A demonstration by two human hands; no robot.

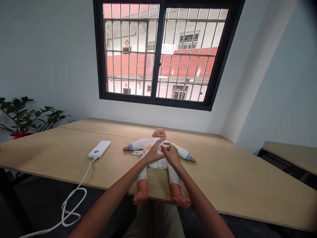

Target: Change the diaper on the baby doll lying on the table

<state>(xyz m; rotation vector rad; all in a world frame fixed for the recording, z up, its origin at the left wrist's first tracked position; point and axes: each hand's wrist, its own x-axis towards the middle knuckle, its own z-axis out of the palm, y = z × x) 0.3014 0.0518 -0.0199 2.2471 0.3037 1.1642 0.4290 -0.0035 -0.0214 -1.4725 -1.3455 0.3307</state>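
One baby doll (pixel 155 167) lies on its back on the surface (pixel 223 175), with its two feet over the edge. Our two hands are on its chest. The left hand (pixel 154 153) rests on the white suit (pixel 140 145), fingers (pixel 160 142) open and flat. The right hand (pixel 171 155) has bent fingers (pixel 164 148); we cannot tell if they grip the cloth. One white power bank (pixel 99 149) lies to the left.

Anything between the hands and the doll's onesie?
Nothing visible. The left hand and right hand both lie directly on the white onesie of the baby doll, at its chest.
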